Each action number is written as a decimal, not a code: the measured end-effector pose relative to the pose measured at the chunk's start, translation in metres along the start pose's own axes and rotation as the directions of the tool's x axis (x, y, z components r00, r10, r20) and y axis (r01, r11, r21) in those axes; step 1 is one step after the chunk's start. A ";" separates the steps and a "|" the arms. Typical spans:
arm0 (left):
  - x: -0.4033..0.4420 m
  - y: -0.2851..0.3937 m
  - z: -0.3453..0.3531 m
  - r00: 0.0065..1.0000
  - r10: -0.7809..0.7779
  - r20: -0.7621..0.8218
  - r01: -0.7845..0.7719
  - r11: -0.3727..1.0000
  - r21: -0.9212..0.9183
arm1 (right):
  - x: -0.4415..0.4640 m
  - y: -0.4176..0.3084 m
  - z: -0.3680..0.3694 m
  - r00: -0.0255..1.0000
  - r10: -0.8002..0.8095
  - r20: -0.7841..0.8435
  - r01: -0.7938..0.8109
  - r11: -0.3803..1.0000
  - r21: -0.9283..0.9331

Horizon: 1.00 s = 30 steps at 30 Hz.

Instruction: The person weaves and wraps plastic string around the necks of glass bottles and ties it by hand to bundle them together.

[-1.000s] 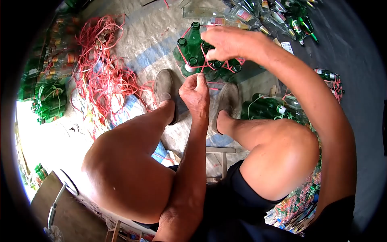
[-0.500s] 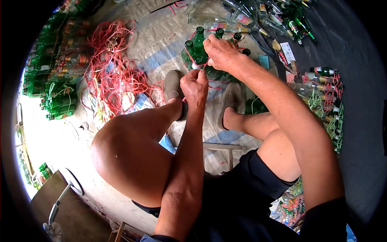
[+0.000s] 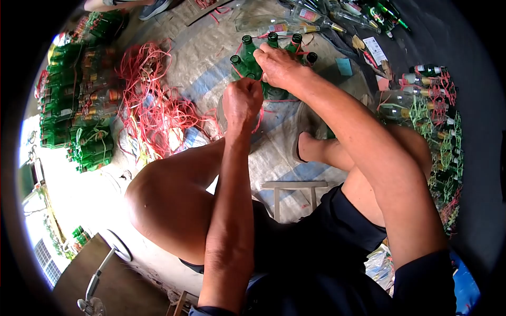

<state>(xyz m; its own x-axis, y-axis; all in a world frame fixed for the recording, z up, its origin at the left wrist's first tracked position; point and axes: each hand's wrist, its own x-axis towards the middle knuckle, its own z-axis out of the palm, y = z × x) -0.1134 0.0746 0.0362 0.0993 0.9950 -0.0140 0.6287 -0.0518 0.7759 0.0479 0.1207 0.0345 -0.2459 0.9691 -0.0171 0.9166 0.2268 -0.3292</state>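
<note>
Several upright green glass bottles stand bunched together in front of me, with a thin red plastic strap passing around them. My left hand is closed in a fist at the near side of the bunch, gripping the strap; a loose tail of it hangs below the fist. My right hand is over the bottles, knuckles up, its thumb and fingers pinched on the strap close to my left hand. Both hands hide part of the bottles and the stretch of strap between them.
A tangled heap of red strap lies to the left, beside stacked bundles of green bottles. Tied bottles are at the right. Clear bottles lie beyond the bunch. A small stool is between my legs.
My left hand has pulled slightly left and turned into a tighter fist. My right hand stays at the bottles. The whole view has shifted a little; a person's shoe now shows at the top left.
</note>
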 end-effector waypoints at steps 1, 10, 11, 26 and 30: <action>0.006 0.000 -0.001 0.999 0.038 0.023 -0.038 0.999 0.036 | 0.000 0.002 0.004 1.000 -0.003 -0.021 0.003 1.000 0.005; 0.077 0.009 -0.016 0.934 0.166 0.315 -0.261 0.921 0.288 | -0.003 0.008 0.007 0.996 -0.035 -0.079 0.040 0.997 0.066; 0.083 0.006 -0.016 0.920 0.204 0.333 -0.307 0.905 0.295 | -0.002 0.009 0.009 0.996 -0.029 -0.083 0.035 0.996 0.084; 0.051 -0.056 -0.002 0.999 -0.036 -0.009 0.036 0.999 0.025 | -0.001 0.015 0.013 0.998 -0.005 -0.068 0.013 0.993 0.118; 0.035 -0.051 0.000 0.978 -0.208 0.009 0.205 0.955 -0.215 | -0.004 0.013 0.009 0.998 0.004 -0.064 0.005 0.989 0.146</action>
<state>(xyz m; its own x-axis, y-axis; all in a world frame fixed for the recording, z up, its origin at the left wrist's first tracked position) -0.1420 0.1124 -0.0038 -0.0265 0.9832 -0.1809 0.4549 0.1730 0.8736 0.0580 0.1191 0.0219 -0.2214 0.9743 0.0424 0.8595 0.2154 -0.4635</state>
